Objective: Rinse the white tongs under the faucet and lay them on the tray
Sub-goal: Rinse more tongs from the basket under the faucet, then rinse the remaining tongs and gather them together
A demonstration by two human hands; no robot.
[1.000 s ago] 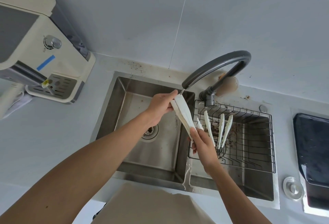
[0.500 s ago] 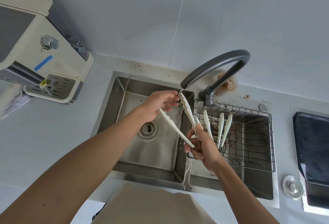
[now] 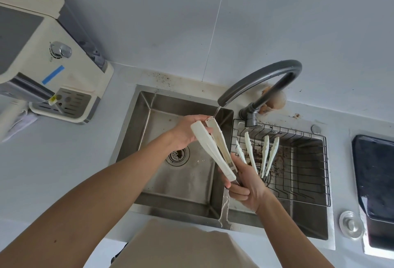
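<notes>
- The tongs [image 3: 215, 150] sit between the left hand [image 3: 187, 132] and right hand [image 3: 245, 180], under the faucet [image 3: 262, 80], over the sink [image 3: 136, 118].
- The wire tray [image 3: 309, 182] lies right of them.
- A dispenser [image 3: 42, 65] stands far left.

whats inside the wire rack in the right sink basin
Two more pairs of white tongs stand propped in the wire rack, tips up. Their lower ends are covered by the right hand. Brown stains show on the basin floor beneath.
</notes>
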